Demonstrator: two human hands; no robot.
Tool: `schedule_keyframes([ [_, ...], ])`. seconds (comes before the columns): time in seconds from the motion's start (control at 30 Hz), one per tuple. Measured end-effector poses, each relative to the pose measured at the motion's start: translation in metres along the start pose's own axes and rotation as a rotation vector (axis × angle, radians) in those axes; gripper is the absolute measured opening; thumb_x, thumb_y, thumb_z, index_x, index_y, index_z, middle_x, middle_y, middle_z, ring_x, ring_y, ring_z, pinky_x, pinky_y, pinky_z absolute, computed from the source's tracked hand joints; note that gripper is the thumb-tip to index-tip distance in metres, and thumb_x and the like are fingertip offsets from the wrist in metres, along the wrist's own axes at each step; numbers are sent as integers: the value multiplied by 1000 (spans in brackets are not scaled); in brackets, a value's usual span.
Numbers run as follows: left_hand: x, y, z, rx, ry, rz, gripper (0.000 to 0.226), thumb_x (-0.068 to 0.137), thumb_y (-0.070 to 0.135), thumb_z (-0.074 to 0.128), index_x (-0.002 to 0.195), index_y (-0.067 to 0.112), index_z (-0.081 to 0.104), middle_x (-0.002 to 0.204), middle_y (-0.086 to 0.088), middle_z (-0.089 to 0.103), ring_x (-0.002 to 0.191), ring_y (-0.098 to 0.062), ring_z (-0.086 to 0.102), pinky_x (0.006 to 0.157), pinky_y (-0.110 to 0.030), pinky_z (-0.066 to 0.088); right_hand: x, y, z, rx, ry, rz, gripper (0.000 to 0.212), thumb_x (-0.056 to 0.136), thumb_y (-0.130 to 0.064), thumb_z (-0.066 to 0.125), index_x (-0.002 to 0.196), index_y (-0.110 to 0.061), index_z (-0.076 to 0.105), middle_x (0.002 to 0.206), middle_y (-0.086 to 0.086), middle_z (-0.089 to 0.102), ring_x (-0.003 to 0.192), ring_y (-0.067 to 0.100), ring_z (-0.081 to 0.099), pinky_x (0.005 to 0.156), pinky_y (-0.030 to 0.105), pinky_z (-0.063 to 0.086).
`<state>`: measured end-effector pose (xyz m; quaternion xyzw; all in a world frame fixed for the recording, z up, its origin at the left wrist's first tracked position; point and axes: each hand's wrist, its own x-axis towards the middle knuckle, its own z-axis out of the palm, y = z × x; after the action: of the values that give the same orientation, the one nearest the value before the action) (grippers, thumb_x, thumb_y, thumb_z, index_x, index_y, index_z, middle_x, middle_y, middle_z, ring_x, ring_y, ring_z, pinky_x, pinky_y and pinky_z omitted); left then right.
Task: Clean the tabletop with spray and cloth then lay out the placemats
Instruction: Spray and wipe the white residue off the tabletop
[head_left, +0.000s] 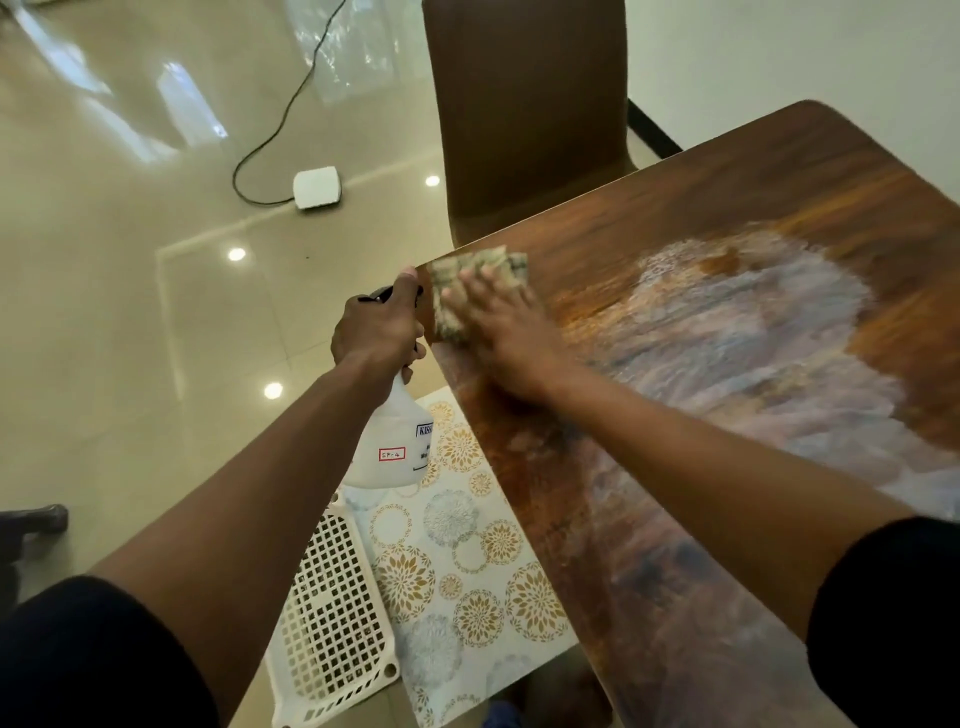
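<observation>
1. Dark sleeves frame the shot at six o'clock; both arms reach toward twelve.
2. Left hand (376, 327) is clenched round the spray bottle (392, 441), off the bench (727, 218) edge.
3. Right hand (498, 332) presses flat on the cloth (470, 275) at the bench's ten o'clock edge.
4. Wet patch (748, 322) lies toward three o'clock of that grip, nearer the right hand.
5. Placemats (467, 561) wait below at seven o'clock.

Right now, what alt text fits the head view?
The right hand presses a cloth onto the wooden tabletop near its edge, while the left hand holds a spray bottle beside the table. Patterned placemats lie below the table edge.
</observation>
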<state>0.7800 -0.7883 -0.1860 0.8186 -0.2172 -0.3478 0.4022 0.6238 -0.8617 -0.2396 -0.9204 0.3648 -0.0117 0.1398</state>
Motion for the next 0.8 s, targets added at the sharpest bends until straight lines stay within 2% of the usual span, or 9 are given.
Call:
schedule_keyframes([
  [0.07,-1,8,6,34,2,14,62,102,71,54,94,13,77,73,-9,75,55,-26,65,63,-37,50,-30,-4,10,-11,-21,-154,62,105,-49,17,166,-37,13,175,-5,5,162,18,-1,128,43,1],
  [0.13,-7,12,12,63,-5,21,68,102,72,53,91,9,77,65,-9,72,48,-24,59,64,-38,50,-43,8,11,-19,-7,-182,63,104,-46,17,166,-36,17,175,-6,10,162,16,2,129,41,3],
  [0.3,-31,2,28,64,-66,49,69,103,72,51,84,12,76,73,-8,78,56,-22,65,73,-43,54,-40,72,-10,61,67,189,58,112,-35,29,167,-37,11,175,-7,0,161,17,-4,131,48,4],
  [0.37,-42,-5,34,85,-72,46,70,103,73,49,86,11,77,75,-9,79,58,-24,66,73,-43,56,-43,94,-17,73,102,323,57,112,-35,31,167,-37,12,175,-6,1,161,17,-4,129,45,-1],
  [0.47,-58,-18,40,84,-87,18,70,104,73,49,85,11,77,72,-8,78,58,-25,69,73,-42,59,-47,88,-19,96,98,390,57,113,-35,32,167,-37,12,176,-3,-1,161,19,-7,127,42,-6],
  [0.53,-66,-25,43,84,-86,16,67,104,73,49,88,14,79,71,-8,78,61,-25,71,74,-42,59,-57,67,-12,92,74,296,57,113,-36,31,166,-38,12,176,-3,-2,161,21,-8,128,45,-4],
  [0.6,-70,-32,47,107,-65,3,70,101,78,49,92,15,80,70,-8,78,62,-24,71,73,-40,58,-79,41,0,82,35,86,59,110,-39,31,165,-38,12,175,-2,1,162,23,-5,129,47,-1],
  [0.7,-73,-43,48,135,-22,-42,87,84,95,46,105,17,77,86,-8,81,74,-28,75,68,-39,61,-118,18,21,26,5,-196,64,106,-44,32,166,-34,12,175,-2,8,162,21,0,129,44,0],
  [0.8,-82,-50,41,119,-12,-35,75,95,84,50,102,14,78,82,-7,79,70,-26,74,49,-29,49,-118,34,18,32,26,-147,61,111,-36,36,167,-36,12,175,-6,4,162,16,-3,130,42,0],
])
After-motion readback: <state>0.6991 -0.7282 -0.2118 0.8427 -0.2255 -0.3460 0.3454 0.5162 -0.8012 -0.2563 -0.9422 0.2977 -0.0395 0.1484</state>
